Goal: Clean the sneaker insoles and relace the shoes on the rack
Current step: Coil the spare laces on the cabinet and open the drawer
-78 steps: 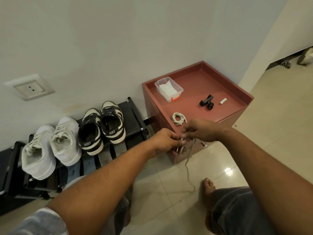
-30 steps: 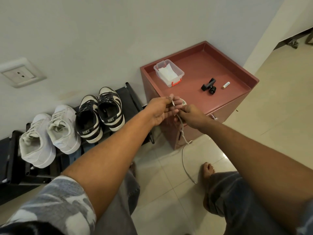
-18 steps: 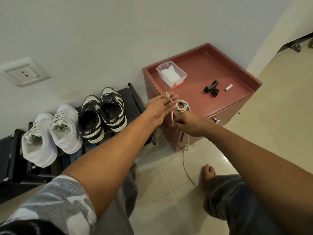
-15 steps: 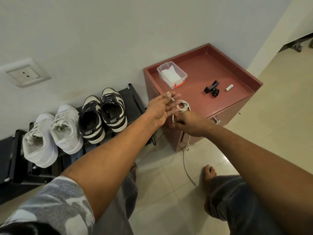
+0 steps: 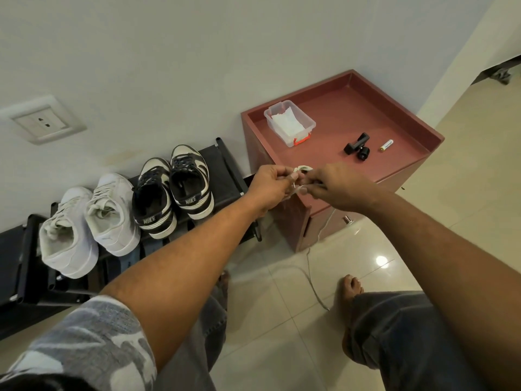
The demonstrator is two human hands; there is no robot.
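Two hands meet near the middle of the view, over the near corner of the red cabinet (image 5: pixel 394 117). The left hand (image 5: pixel 270 184) has its fingers curled, pinching a white lace (image 5: pixel 310 275) between thumb and fingertips. The right hand (image 5: pixel 338 187), at 3 o'clock from it, is curled the same way and nips the same strand just beside it. Holding it this close probably keeps a short stretch taut so it can be straightened or wound; which of the two I cannot tell. The rest of the strand hangs toward 6 o'clock and trails across the floor tiles between the bare feet.

A coiled lace (image 5: pixel 304 168) lies on the cabinet edge at 12 o'clock from the fingertips, seemingly parked there within reach. Further toward 12 sits a clear box (image 5: pixel 289 122) holding white wipes, likely kept ready for the insoles.

At 9 o'clock from the hands the rack (image 5: pixel 225 173) carries the black-and-white sneakers (image 5: pixel 172 190), heels toward the person. The white sneakers (image 5: pixel 90 224) stand beyond them toward 8 o'clock. I cannot tell which shoe this strand belongs to; relacing looks not yet begun.
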